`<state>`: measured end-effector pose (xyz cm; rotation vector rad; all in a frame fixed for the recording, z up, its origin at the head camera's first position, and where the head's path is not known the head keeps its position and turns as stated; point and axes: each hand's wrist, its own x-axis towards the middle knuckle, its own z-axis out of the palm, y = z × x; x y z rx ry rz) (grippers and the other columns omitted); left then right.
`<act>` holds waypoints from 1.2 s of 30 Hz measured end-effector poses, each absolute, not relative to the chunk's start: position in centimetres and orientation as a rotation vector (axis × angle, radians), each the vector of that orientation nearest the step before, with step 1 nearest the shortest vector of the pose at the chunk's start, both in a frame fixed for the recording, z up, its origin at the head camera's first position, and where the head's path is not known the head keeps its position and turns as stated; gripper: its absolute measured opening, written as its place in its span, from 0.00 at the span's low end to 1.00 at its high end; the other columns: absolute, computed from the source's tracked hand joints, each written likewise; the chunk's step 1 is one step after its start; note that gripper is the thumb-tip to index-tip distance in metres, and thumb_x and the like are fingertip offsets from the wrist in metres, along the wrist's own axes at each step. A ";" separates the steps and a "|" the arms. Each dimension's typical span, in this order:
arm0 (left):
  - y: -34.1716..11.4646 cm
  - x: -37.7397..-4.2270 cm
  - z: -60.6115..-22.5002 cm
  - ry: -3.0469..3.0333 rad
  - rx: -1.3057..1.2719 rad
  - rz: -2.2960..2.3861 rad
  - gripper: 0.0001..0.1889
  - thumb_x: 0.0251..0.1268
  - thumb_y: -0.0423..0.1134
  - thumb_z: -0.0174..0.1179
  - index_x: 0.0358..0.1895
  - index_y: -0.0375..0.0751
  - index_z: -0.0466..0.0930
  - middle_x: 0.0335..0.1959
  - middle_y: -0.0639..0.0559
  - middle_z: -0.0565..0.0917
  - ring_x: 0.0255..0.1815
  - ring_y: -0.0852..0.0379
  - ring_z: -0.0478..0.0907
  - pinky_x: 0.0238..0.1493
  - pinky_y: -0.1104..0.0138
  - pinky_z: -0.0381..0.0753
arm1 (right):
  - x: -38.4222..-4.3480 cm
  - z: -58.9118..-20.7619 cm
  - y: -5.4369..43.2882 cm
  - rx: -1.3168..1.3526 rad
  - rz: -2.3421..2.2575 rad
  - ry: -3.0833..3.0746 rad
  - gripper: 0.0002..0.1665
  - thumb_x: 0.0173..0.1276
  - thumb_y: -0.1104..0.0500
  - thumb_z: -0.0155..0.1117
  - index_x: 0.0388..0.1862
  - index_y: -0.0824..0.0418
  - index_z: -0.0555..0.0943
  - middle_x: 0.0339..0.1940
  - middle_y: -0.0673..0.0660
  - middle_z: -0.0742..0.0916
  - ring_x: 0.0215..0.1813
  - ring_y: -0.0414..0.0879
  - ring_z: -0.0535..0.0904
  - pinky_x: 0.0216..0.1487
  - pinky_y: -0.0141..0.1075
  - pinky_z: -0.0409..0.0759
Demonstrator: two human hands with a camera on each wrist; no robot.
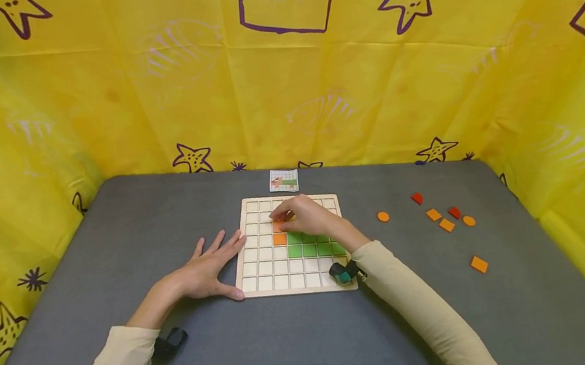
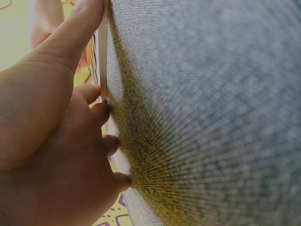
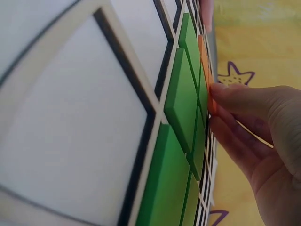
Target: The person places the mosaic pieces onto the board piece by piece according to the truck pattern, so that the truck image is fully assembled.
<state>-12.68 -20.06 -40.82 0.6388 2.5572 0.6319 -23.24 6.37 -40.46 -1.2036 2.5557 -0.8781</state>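
Note:
A wooden grid board (image 1: 262, 283) with white cells lies on the table. Several green square tiles (image 1: 309, 250) fill cells in its middle and right. An orange square tile (image 1: 280, 238) sits left of the green ones. My right hand (image 1: 305, 215) reaches over the board and pinches another orange tile (image 3: 212, 101) between thumb and fingers, at the cells just above. The thumb partly covers that tile. My left hand (image 1: 206, 272) lies with fingers spread at the board's left side, fingertips and thumb touching its edge (image 2: 103, 52).
A small picture card (image 1: 283, 180) lies behind the board. To the right are scattered orange squares (image 1: 479, 264), orange circles (image 1: 383, 216) and red half-circles (image 1: 417, 198). Yellow patterned cloth (image 1: 257, 88) walls the grey table (image 1: 294, 350) at the back and sides.

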 end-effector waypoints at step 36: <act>-19.9 -12.5 -40.7 2.572 0.639 0.650 0.62 0.46 0.62 0.72 0.80 0.42 0.44 0.81 0.43 0.43 0.79 0.35 0.30 0.69 0.36 0.24 | -23.1 -39.2 17.1 -0.976 -1.100 2.759 0.16 0.65 0.67 0.68 0.51 0.69 0.84 0.46 0.60 0.88 0.46 0.50 0.85 0.51 0.44 0.82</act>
